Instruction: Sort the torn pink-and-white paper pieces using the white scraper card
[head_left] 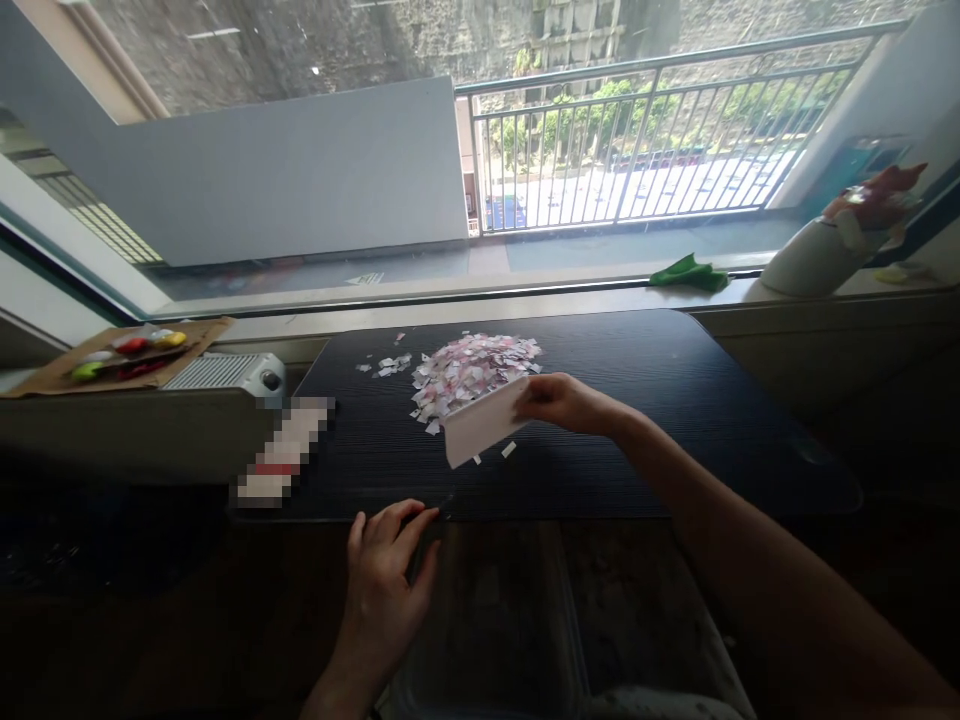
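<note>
A folded sheet of pale card or paper (486, 425) is gripped at its right end in my right hand (559, 402), closed around it. It hangs tilted in front of a heap of small torn paper pieces (472, 368), mostly white and pink, and overlaps the heap's front in view. Beneath it, two small scraps lie on the dark tabletop (630, 400). Close to the table's front edge is my left hand (394, 560), its fingers loosely bent with thumb and forefinger apart. Nothing shows in that hand.
Below the table edge stands a clear plastic box (495, 600), dim in shadow. A blurred-out strip (289, 450) lies at the table's left. Further left is a white ribbed appliance (229, 372). The sill holds a green cloth (690, 273) and a white vase-like object (806, 250).
</note>
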